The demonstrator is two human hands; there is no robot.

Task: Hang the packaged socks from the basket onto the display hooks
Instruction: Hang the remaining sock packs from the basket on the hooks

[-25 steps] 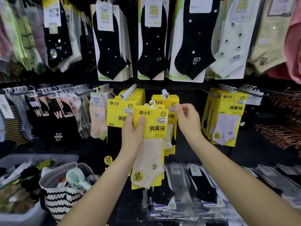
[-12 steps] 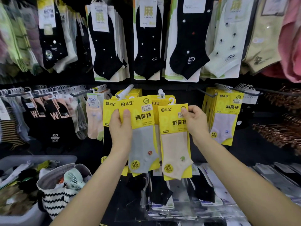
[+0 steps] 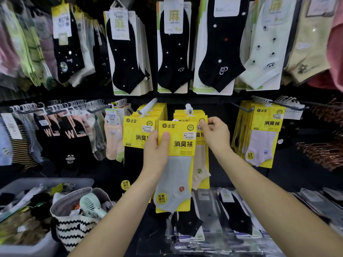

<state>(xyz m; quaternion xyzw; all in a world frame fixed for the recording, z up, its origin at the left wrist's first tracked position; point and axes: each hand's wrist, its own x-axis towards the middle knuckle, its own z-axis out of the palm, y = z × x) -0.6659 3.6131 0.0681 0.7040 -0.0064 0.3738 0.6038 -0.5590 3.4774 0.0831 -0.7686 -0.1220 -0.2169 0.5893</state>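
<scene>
Occlusions and illegible zones at the sock display

The yellow card pack with a grey sock [image 3: 176, 164], gripped by the left hand [image 3: 156, 154], covers most of the yellow card pack with a beige sock [image 3: 201, 164]. The right hand [image 3: 216, 134] pinches that pack's top, hiding whether it sits on the white plastic hook [image 3: 189, 108]. The white price sticker [image 3: 189, 135] is too small to read. The grey plastic bin [image 3: 55, 180] is cut off at left and bottom.

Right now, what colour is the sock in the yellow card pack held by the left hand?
The sock is light grey with an orange motif; head view.
</scene>
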